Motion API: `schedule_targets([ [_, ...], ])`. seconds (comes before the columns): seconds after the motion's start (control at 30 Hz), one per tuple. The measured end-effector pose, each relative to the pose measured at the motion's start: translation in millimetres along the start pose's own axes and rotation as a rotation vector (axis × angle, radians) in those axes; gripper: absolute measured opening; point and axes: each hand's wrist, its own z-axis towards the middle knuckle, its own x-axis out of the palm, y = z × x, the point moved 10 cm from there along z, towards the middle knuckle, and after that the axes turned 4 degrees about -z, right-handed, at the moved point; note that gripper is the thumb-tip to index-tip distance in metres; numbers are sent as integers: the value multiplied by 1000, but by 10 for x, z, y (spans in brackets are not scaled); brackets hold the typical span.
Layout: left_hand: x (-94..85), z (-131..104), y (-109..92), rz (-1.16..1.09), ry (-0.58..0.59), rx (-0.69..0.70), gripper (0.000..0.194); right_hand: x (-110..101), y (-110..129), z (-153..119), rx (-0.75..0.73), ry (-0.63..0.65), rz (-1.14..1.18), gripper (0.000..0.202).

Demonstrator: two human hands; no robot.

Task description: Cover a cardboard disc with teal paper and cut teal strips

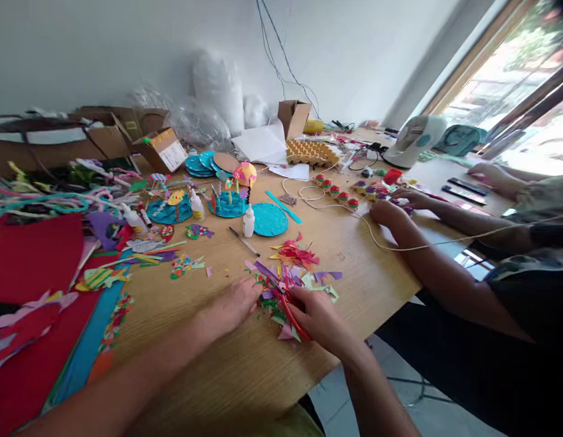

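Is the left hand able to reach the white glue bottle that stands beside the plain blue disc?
Probably yes. The left hand rests at the paper scraps, and the white glue bottle stands straight ahead on the table; only a thin pencil lies between.

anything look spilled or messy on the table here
Yes. Paper scraps lie scattered loose on the table near its front edge, between the left hand and the right hand, which holds red scissors. More cuttings are strewn to the left.
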Motion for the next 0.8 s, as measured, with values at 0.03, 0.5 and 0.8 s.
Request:
schedule_targets([
  [0.03,8,14,6,-6,5,2,15,10,-4,-1,1,6,6,24],
  [0.5,-26,73,265,-163,-11,-52,20,17,-56,19,-8,-43,26,26],
  [0.8,-79,-92,280,-5,43,-76,11,11,1,-7,-13,-24,32,29],
])
